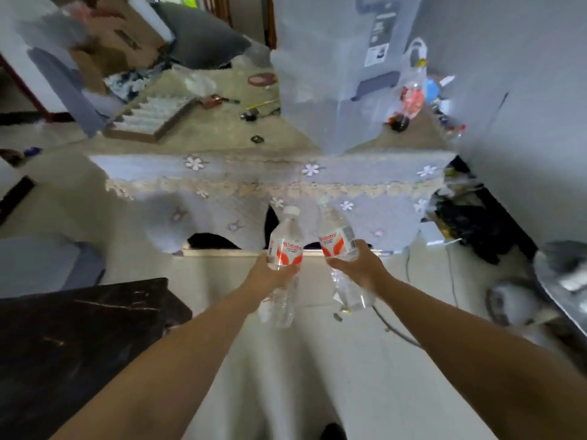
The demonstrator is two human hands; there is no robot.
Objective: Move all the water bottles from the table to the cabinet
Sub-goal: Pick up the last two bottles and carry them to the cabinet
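Bottles in both hands right now, one each. The left hand (270,274) is wrapped around the middle of the left water bottle (283,249), fingers curled over the red and white label, and the right hand (355,268) has the same kind of grip on the right water bottle (337,239). Both are held out in front over the pale floor (286,376), caps pointing away from the body, close together but not touching as far as I can see. The right one leans a bit to the left.

Straight ahead is a counter (222,131) with a lavender flowered cloth (254,173) hanging over its front edge. There's a tray of what looks like more bottles (152,115) on it, plus small clutter further back, though it's all pretty blurry. I honestly can't tell which piece of furniture is the cabinet from here. The dark unit (79,328) at the lower left might be it, but that's a guess.

For doing the carry well, I'd say keep each grip around the label where the plastic is stiffer, since these thin bottles flex when squeezed low down. Keep them apart so they don't knock, and watch the cable (397,331) lying on the floor to the right while walking. Set them down upright, one at a time, so neither tips over.
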